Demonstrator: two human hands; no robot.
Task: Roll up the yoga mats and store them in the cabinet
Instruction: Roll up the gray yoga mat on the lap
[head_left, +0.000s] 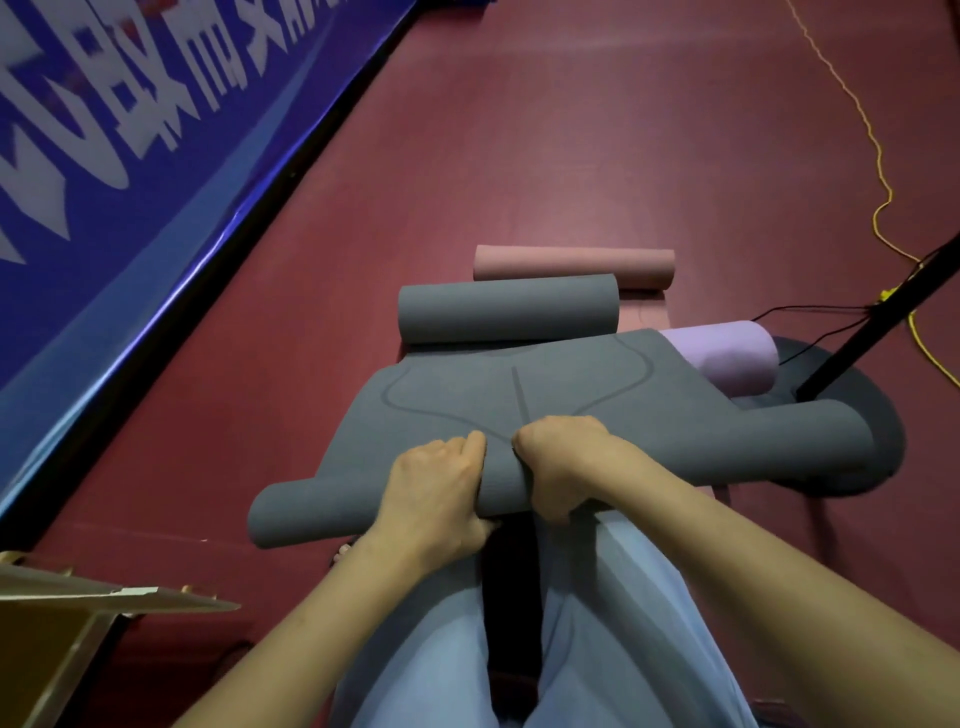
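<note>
A grey yoga mat (519, 395) lies on the dark red floor in front of my knees, its near end curled into a roll that spans from lower left to right. My left hand (431, 493) and my right hand (561, 462) both grip the middle of that roll, fingers wrapped over it. Beyond it lies a second grey mat (506, 309), rolled. A pink rolled mat (571, 265) sits behind that one. A lilac rolled mat (727, 353) lies to the right, partly hidden by the grey mat.
A blue banner (130, 156) with white lettering runs along the left wall. A wooden board or cabinet corner (67, 623) shows at bottom left. A black stand base (857, 405) with its pole, black cables and a yellow cord (878, 171) sit at right.
</note>
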